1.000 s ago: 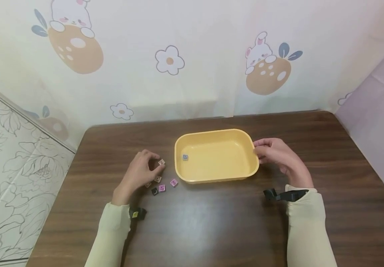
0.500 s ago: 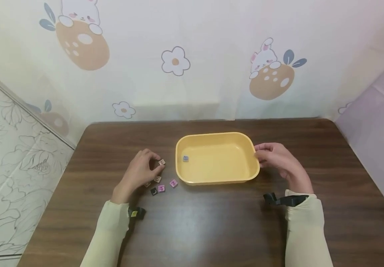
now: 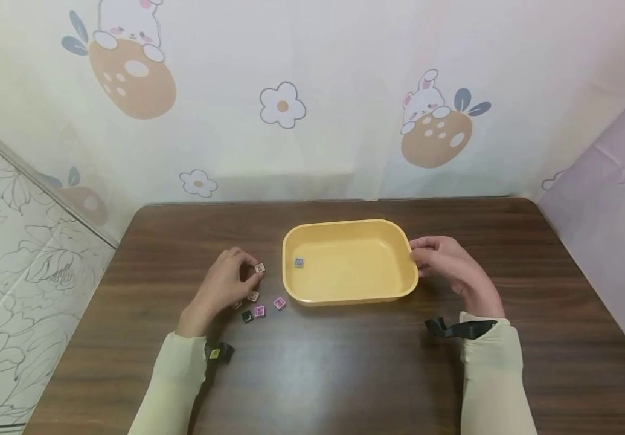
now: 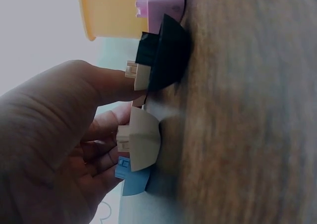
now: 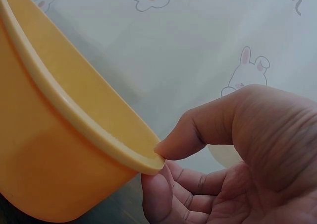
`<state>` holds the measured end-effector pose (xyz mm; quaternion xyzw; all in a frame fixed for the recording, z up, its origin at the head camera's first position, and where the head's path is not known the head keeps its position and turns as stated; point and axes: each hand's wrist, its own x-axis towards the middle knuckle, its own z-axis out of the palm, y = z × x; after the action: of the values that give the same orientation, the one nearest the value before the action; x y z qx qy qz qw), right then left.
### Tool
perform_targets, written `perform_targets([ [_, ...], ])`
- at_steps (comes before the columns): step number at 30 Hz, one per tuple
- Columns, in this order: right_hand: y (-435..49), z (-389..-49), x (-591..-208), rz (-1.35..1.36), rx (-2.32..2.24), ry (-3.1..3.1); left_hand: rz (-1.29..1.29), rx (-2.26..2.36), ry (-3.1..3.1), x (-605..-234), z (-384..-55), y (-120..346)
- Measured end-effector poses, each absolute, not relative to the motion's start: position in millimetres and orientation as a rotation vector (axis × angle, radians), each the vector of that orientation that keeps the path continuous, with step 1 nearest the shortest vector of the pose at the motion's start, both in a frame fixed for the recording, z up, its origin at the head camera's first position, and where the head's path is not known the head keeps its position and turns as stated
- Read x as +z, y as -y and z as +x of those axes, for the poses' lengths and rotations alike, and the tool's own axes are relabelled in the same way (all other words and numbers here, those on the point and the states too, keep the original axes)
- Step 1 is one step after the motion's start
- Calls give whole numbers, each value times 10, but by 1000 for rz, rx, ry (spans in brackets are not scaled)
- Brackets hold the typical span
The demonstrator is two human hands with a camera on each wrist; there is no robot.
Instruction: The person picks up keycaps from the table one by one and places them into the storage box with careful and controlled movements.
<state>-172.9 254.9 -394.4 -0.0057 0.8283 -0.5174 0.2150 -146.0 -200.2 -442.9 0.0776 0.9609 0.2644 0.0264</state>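
Pale rabbit-printed backdrop [image 3: 334,139] rises behind a dark wood-grain table [image 3: 345,368]. Left of centre, I have the left hand [image 3: 222,279] pinching a small, square beige piece [image 3: 259,267], just left of a smooth, rounded yellow tub [image 3: 350,266] lying lengthwise across the frame. My right hand [image 3: 448,263], farther from that piece, pinches the tub's right rim. Lower down sit a purple piece [image 3: 279,303] and a black piece [image 3: 248,316].
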Motion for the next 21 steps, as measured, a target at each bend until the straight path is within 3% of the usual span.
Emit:
perform_targets([
  [21, -2505, -1754, -3951, 20, -1401, -2301, 213, 810, -2952, -4413, -1434, 2002],
])
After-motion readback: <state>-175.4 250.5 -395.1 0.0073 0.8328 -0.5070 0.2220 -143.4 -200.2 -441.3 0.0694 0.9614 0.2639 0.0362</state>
